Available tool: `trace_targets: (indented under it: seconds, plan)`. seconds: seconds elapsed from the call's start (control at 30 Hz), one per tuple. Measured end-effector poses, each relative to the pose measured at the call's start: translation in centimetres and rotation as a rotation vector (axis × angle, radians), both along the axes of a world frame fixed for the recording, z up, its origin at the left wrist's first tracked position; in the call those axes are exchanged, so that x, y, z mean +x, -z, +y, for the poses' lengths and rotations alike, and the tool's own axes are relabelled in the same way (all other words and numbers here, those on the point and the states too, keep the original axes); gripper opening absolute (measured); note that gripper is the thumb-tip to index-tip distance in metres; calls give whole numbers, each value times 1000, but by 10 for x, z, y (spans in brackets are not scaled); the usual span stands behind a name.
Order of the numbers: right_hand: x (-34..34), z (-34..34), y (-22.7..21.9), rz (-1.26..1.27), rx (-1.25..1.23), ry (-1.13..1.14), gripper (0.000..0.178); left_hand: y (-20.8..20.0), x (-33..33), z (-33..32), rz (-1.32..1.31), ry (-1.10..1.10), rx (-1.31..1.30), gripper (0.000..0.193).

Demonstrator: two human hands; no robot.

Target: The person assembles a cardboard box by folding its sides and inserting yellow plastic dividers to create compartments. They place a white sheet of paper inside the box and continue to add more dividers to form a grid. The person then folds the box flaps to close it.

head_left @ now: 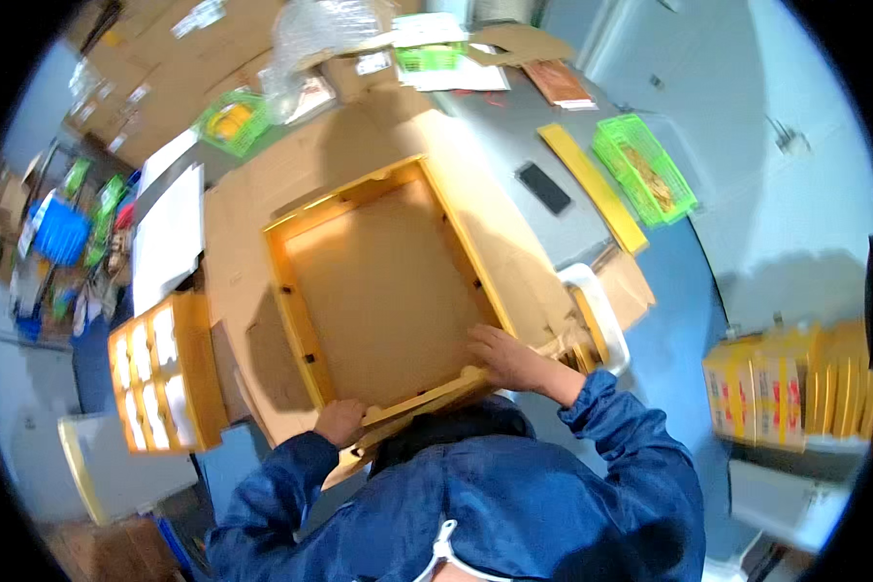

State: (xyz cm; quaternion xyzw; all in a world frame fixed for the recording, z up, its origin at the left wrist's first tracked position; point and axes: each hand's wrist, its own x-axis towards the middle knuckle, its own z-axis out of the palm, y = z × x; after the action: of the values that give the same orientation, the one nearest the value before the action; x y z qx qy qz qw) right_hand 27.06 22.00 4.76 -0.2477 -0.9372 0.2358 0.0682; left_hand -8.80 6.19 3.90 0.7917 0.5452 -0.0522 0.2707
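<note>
An open yellow-edged cardboard tray [383, 291] is held on the bench [514, 145] at its six o'clock edge. The left hand [339, 422] is curled around the near rim; the right hand [509, 361] is pressed flat, fingers [480, 339] spread, at five o'clock.

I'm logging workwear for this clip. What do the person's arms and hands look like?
Both arms wear long dark blue jacket sleeves, loose and creased, gathered at the cuffs. The left hand and right hand are bare: no gloves, and no rings or watch that I can make out. No markings show on the sleeves.
</note>
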Motion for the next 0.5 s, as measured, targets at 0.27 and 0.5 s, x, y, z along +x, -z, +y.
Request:
trace_targets:
  seconds: [0.27,0.5]
  plan:
    - [-26,35,50,-26,263,706,61,-8,3,3,172,37,-34,33]
    - [-31,36,23,81,84,755,53,-26,-5,13,-117,4,-125,37]
